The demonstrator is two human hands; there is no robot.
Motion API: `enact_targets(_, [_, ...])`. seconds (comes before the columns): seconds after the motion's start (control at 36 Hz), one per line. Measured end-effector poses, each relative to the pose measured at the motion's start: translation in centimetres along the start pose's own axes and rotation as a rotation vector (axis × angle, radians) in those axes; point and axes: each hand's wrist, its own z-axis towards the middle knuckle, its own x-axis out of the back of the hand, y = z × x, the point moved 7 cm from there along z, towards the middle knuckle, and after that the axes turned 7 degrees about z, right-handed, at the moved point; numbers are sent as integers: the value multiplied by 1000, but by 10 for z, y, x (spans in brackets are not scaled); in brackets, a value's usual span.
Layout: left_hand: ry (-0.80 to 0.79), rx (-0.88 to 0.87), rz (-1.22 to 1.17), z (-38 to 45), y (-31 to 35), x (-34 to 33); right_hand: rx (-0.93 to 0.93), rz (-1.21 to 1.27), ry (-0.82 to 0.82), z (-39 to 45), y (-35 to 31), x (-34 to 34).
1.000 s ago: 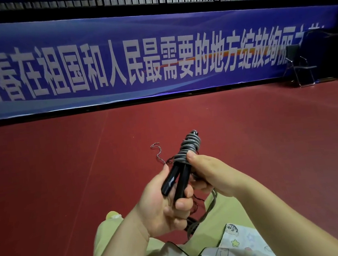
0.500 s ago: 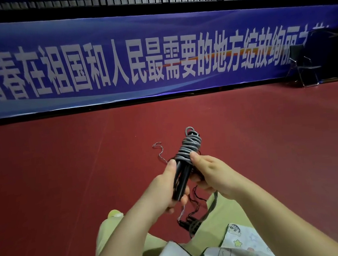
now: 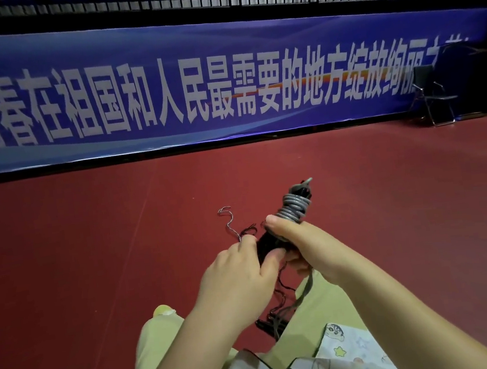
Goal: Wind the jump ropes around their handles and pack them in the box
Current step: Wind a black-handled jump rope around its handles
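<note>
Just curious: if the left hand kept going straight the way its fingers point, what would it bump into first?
The left hand points up and right, at the black handles that the right hand grips. It seems already on them; how firmly is unclear.

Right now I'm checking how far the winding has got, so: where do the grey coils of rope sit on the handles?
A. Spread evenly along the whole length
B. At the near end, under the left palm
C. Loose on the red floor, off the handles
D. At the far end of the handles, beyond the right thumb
D: the grey coils bunch round the far end of the black handles, just past the right hand's thumb.
</note>
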Motion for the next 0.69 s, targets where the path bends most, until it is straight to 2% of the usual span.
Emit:
enact_targets(0.06, [-22, -8, -108, -1, 4, 6, 29, 104, 6, -1, -3, 2])
enact_targets(0.14, [-193, -37, -382, 2, 9, 7, 62, 202, 62, -4, -5, 9])
enact_targets(0.19, [-314, -57, -611, 0, 14, 4, 124, 313, 45, -7, -11, 11])
enact_targets(0.28, [-483, -75, -885, -11, 27, -1, 237, 474, -104, -7, -20, 6])
enact_targets(0.36, [-775, -128, -1234, -28, 48, -7, 249, 621, -305, -12, -34, -10])
enact_targets(0.42, [-987, -145, -1499, -37, 59, -7, 269, 621, -394, -18, -42, -16])
enact_targets(0.44, [-1043, -135, -1614, -39, 63, -6, 275, 595, -399, -18, -44, -16])
enact_targets(0.53, [-1012, -3, -1789, -36, 66, -7, 272, 500, -312, -13, -42, -11])
enact_targets(0.64, [-847, 157, -1777, -24, 51, -14, 154, 276, -110, -7, -27, -1])
enact_targets(0.69, [-781, 213, -1722, -20, 40, -20, 135, 175, -124, -7, -22, -2])
